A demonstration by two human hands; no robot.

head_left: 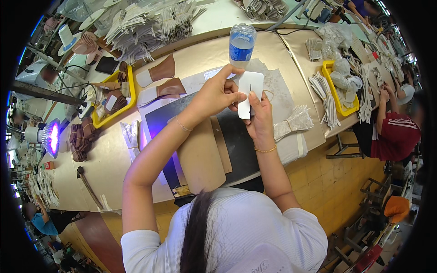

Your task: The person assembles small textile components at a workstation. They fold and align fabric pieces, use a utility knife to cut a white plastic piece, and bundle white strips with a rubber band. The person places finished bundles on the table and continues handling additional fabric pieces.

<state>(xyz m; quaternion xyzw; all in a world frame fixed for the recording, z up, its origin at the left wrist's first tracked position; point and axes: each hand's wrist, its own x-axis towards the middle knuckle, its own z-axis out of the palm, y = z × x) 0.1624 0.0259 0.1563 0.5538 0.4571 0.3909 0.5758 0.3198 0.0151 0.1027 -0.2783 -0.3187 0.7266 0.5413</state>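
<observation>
A flat white piece (251, 84) with rounded corners and a short dark slit is held up over the table, between both hands. My right hand (261, 113) grips its lower part, thumb on the front and fingers behind. My left hand (217, 91) pinches its left edge, thumb near the slit and index finger at the top corner. Beneath my left forearm lie a tan board (200, 159) and a black mat (241, 148). Just beyond the piece stands a clear water bottle (242, 43) with a blue label.
Brown cut pieces (162, 68) lie to the left, near a yellow tray (132, 91) and a lit purple lamp (51, 138). At right are a tied bundle of pale pieces (292, 123) and another yellow tray (340, 102). A person in maroon (396, 132) sits farther right.
</observation>
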